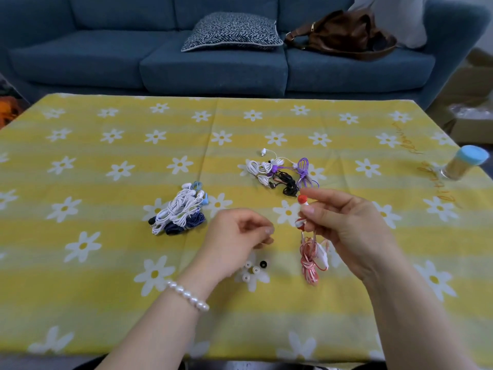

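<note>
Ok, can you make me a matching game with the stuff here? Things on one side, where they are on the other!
Things
1. red earphones
2. ear tips
3. jar
4. bag

Places
A. on the sofa
B. in the right hand
C. right edge of the table
D. on the table, by the left hand

Pairs: 1-B, 2-D, 3-C, 4-A

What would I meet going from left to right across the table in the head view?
White and blue earphone bundle, loose ear tips, red earphones in the right hand, jar with blue lid.
</note>
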A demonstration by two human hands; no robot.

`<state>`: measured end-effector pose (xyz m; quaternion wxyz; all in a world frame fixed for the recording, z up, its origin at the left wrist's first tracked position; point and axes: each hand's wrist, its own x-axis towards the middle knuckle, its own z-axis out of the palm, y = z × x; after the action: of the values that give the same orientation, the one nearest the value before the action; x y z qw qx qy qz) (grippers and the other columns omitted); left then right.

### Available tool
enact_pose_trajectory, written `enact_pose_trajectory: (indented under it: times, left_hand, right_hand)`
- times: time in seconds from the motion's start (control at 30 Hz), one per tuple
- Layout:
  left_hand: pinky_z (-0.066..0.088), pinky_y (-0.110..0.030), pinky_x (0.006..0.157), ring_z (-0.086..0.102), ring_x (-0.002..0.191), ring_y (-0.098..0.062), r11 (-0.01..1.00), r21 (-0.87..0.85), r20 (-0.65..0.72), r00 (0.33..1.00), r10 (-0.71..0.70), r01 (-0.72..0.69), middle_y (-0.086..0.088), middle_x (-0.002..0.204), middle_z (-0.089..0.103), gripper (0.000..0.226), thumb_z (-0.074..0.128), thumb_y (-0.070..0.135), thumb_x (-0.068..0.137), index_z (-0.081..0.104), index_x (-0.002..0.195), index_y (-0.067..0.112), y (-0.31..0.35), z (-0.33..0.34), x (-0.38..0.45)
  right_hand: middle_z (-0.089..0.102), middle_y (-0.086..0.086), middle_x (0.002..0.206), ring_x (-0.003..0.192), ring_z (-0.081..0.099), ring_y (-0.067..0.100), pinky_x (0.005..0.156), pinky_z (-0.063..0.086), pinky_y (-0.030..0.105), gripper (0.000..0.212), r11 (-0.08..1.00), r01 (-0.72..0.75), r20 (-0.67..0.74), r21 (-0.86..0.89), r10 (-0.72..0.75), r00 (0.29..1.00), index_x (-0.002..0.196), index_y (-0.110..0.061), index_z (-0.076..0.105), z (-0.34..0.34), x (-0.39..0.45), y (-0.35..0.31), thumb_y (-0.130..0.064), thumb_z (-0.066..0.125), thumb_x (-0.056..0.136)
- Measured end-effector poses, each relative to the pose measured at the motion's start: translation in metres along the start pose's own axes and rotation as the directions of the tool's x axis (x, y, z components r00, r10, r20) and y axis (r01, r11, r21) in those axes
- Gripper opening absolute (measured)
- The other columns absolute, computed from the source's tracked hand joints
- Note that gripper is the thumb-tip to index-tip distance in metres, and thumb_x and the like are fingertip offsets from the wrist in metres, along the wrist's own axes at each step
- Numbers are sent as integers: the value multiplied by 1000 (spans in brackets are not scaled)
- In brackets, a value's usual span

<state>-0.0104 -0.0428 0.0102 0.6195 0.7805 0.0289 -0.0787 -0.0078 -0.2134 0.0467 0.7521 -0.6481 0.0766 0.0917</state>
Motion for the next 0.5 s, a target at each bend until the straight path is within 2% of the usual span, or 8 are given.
enact_pose_trajectory:
  times: [0.07, 0.1, 0.17, 0.23, 0.33, 0.5]
  left_hand:
    - [55, -20, 56, 67, 55, -12, 914, -402, -49, 996, -79, 53, -5, 59, 69, 16, 63, -11, 75, 67, 72, 4, 15, -5, -7]
    - [55, -20, 56, 67, 56, -14, 849, -524, -48, 993, -107, 66, -7, 60, 69, 15, 61, -13, 74, 66, 73, 1, 22, -7, -10]
    - [56, -20, 58, 68, 59, -16, 743, -662, -12, 989, -146, 101, -11, 62, 69, 13, 58, -14, 72, 66, 76, -3, 31, -7, -15]
    - [57, -21, 61, 70, 62, -17, 678, -721, 54, 987, -152, 144, -14, 67, 70, 14, 56, -11, 73, 68, 75, -4, 35, -6, -18]
    - [58, -23, 65, 71, 66, -18, 645, -747, 83, 985, -150, 162, -15, 71, 72, 19, 54, -6, 74, 72, 69, -1, 38, -3, -21]
    - [57, -20, 61, 71, 63, -16, 644, -756, 33, 990, -138, 115, -14, 68, 71, 15, 58, -5, 65, 73, 67, 1, 41, -3, -19]
  right_hand:
    - [67, 5, 60, 56, 61, 18, 61, 49, 23, 18, 1000, 4, 13, 9, -4, 1000, 79, -12, 72, 5, -1, 1, 2, 67, 69]
    - [67, 5, 61, 56, 60, 18, 59, 50, 22, 17, 1000, 5, 18, 21, -5, 1000, 74, -12, 74, 8, -1, 1, 3, 66, 69]
    - [68, 5, 61, 54, 60, 16, 57, 51, 20, 14, 998, 10, 26, 55, -11, 1000, 68, -15, 76, 15, -4, 1, -5, 70, 60]
    - [68, 5, 60, 53, 59, 14, 58, 51, 20, 17, 995, 16, 29, 98, -19, 999, 67, -18, 77, 21, -7, 1, -12, 70, 53]
    - [68, 6, 60, 54, 59, 14, 57, 50, 19, 15, 990, 69, -13, 122, -68, 998, 67, -17, 77, 29, -9, 0, -12, 71, 54]
    - [67, 5, 55, 50, 57, 14, 49, 46, 18, 18, 967, 235, -182, -96, -249, 951, 69, -17, 74, 40, -13, -1, 0, 75, 69]
